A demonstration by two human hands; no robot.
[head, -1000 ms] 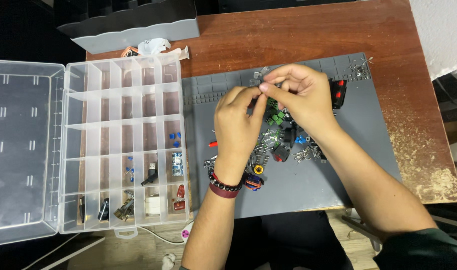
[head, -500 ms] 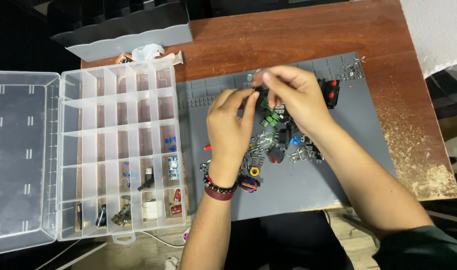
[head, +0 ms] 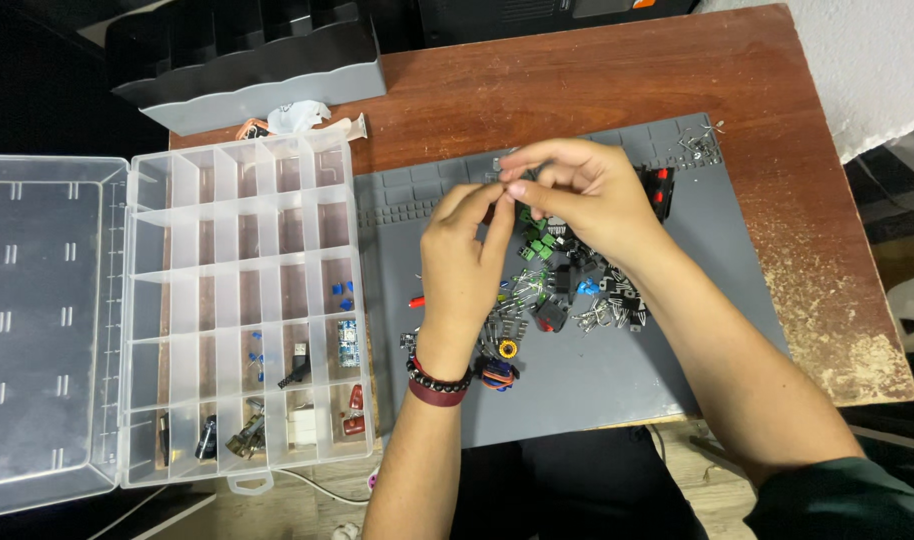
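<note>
My left hand [head: 464,255] and my right hand [head: 577,195] meet above a grey work mat [head: 617,380]. Their fingertips pinch one small electronic part [head: 497,190] between them; the part is too small to tell its kind. Under the hands lies a heap of loose electronic components [head: 562,290]: green terminal blocks, black parts with metal legs, a blue piece. A yellow ring coil [head: 508,349] and a wound coil [head: 497,373] lie by my left wrist, which wears dark bead bracelets.
An open clear plastic organizer box [head: 237,300] stands left of the mat, its lid [head: 42,320] folded out; a few lower compartments hold small parts. A grey tray [head: 247,75] sits at the back. The wooden table [head: 817,240] has a worn right edge.
Both hands have drifted a little to the left with the small part still pinched between them; the view has shifted slightly. Nothing else moved.
</note>
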